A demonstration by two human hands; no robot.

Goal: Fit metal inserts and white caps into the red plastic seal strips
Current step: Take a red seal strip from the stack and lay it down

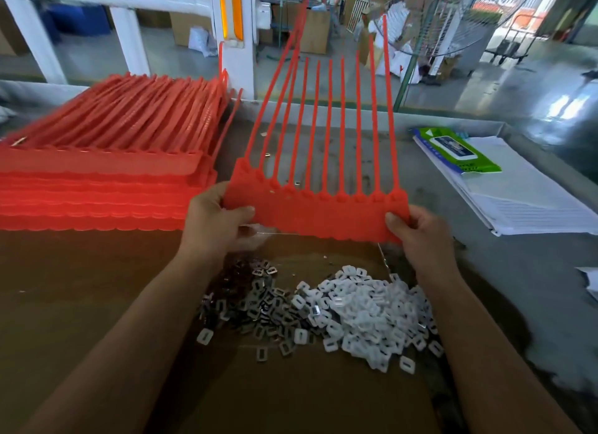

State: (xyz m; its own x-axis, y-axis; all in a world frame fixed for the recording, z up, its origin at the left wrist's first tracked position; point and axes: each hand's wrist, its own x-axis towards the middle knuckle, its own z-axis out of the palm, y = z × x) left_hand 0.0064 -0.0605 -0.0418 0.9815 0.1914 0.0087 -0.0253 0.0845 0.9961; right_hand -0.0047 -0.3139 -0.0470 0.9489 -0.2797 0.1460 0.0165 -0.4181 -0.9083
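Observation:
I hold a red seal strip (pixel 318 212) lifted above the table, its several long tails pointing away from me. My left hand (pixel 213 221) grips its left end, thumb on top. At the opposite end my right hand (pixel 417 231) pinches the right corner. Below the strip, a pile of small metal inserts (pixel 255 299) lies on brown cardboard (pixel 97 288), and a pile of white caps (pixel 369 314) sits just right of it, the two heaps mixing where they meet. A tall stack of red seal strips (pixel 106 174) rests at the left.
A stack of white papers (pixel 524 194) with a green wipes packet (pixel 453 148) on top lies at the right on the grey table (pixel 534 288). White frame posts (pixel 236 45) and a wire fan guard (pixel 453 19) stand beyond the table's far edge.

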